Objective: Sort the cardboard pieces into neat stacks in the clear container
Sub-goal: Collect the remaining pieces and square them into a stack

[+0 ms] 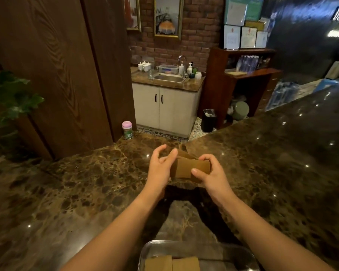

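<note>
our right hand (210,178) pinches the cardboard pieces (185,169) near the far edge of the counter (82,184); our left hand (158,170), fingers loose, touches their left end.

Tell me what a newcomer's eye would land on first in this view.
Dead centre, above the dark marble counter, the right hand pinches a small bunch of brown cardboard pieces, with the left hand at their left end. At the bottom edge, the clear container already holds two cardboard stacks side by side. A pink-lidded jar stands at the counter's far edge.
</note>
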A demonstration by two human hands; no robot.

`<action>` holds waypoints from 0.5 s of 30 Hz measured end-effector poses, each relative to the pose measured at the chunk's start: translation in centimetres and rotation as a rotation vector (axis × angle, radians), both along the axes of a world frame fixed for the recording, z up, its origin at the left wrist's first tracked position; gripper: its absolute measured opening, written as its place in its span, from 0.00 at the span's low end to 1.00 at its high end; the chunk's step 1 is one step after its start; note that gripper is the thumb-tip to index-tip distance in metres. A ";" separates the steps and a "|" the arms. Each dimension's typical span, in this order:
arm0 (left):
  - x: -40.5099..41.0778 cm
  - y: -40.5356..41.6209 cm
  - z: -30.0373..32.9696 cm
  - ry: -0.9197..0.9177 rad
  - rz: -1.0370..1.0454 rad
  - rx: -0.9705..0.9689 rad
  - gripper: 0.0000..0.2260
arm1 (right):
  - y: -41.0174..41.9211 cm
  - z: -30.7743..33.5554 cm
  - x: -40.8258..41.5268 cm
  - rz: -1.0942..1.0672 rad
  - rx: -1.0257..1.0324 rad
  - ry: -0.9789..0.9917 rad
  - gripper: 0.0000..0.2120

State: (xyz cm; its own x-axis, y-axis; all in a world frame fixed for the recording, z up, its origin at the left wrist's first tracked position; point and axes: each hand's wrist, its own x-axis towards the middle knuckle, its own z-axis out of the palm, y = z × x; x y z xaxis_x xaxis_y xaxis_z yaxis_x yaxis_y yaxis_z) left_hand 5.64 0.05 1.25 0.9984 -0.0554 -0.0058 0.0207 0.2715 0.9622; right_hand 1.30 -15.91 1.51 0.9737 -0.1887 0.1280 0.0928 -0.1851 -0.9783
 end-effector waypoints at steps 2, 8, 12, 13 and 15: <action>0.0 -1.2 -1.4 0.010 0.076 0.117 0.10 | 0.0 -1.2 0.6 0.053 -0.122 -0.045 0.15; 0.7 -2.2 -6.0 0.073 0.243 0.163 0.13 | 0.2 -5.3 2.2 0.097 0.194 0.070 0.07; -0.1 -2.1 -9.2 0.086 0.195 0.234 0.12 | -0.6 -8.8 2.4 0.085 0.103 0.160 0.14; -0.4 -2.1 -9.9 0.091 0.188 0.214 0.12 | -0.5 -9.4 2.2 0.089 0.074 0.174 0.14; -0.6 -2.2 -10.5 0.086 0.193 0.160 0.13 | -0.1 -10.2 2.0 0.072 0.080 0.181 0.13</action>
